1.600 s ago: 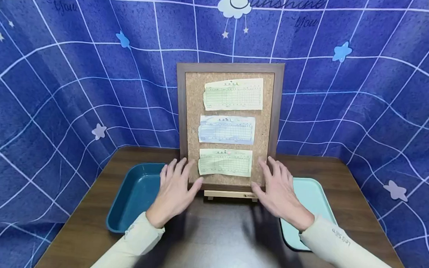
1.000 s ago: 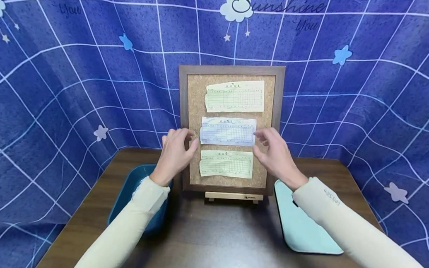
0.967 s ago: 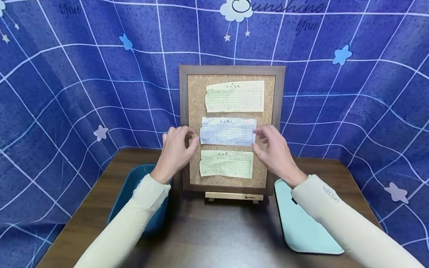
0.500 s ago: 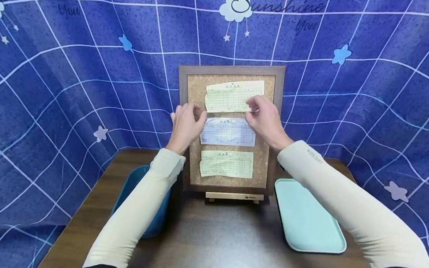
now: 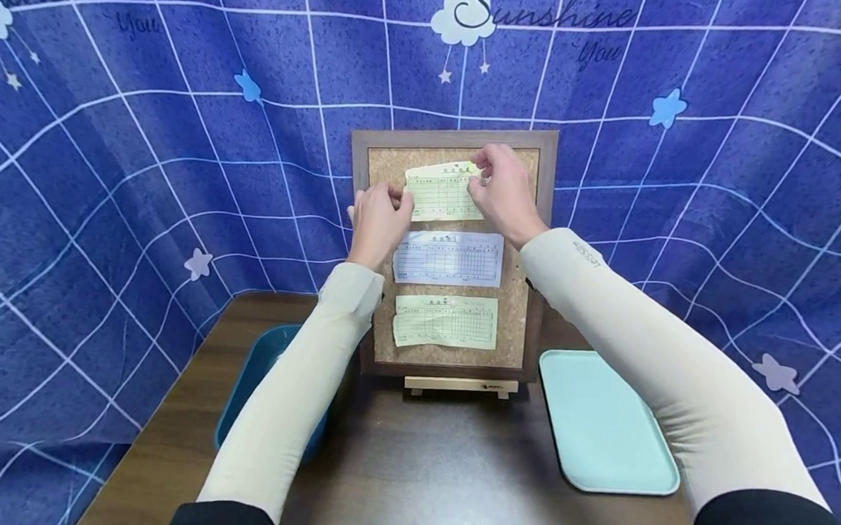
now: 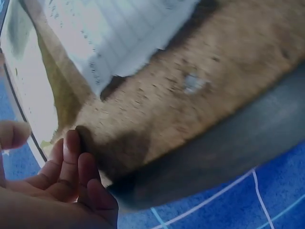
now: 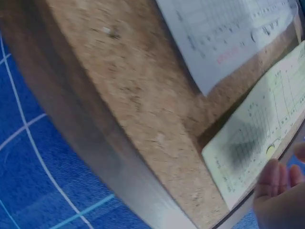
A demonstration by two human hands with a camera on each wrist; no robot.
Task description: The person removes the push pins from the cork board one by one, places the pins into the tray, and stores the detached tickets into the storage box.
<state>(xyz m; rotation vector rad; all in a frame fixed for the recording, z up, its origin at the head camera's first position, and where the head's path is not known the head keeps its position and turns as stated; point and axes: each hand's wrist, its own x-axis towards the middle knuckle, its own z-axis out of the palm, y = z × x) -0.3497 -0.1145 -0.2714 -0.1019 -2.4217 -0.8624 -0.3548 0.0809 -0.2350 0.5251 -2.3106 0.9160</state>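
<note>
A framed cork board (image 5: 511, 322) stands upright, bearing three printed slips one above another. The top slip (image 5: 436, 194) is pale green, the middle slip (image 5: 448, 258) bluish, the bottom slip (image 5: 445, 325) green. My left hand (image 5: 379, 219) is at the top slip's left edge; the left wrist view shows its thumb (image 6: 14, 134) apart from the bent fingers (image 6: 71, 152). My right hand (image 5: 504, 191) covers that slip's right part, fingertips close to a yellow pin (image 7: 270, 150) in the right wrist view, with a gap between thumb and fingers.
The board rests on a small wooden stand (image 5: 461, 385) on a dark brown table (image 5: 435, 475). A deep blue tray (image 5: 239, 392) sits left, partly behind my left sleeve. To the right lies a mint tray (image 5: 610, 430). A blue patterned curtain (image 5: 288, 164) hangs behind.
Both hands have risen along the board, from its lower corners past the middle slip to the top one. The right hand has also moved inward over the top slip. The slips stay in place.
</note>
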